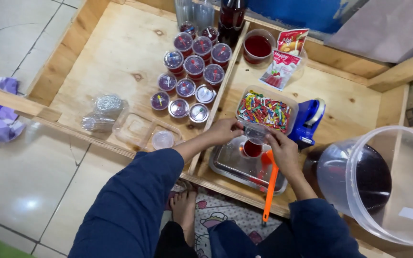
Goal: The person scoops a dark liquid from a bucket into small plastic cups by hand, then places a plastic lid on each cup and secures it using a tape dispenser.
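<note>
From my seat I see both hands meeting over the metal tray (pixel 230 165). My left hand (pixel 225 131) is curled, its fingertips pinching the clear lid (pixel 255 131), and my right hand (pixel 284 154) is closed loosely around the small cup (pixel 252 148) of red liquid just under that lid. An orange ladle (pixel 270 184) leans on the tray's near edge. The box of coloured sticks (pixel 264 111) sits just behind, sealed cups (pixel 193 71) to the left
</note>
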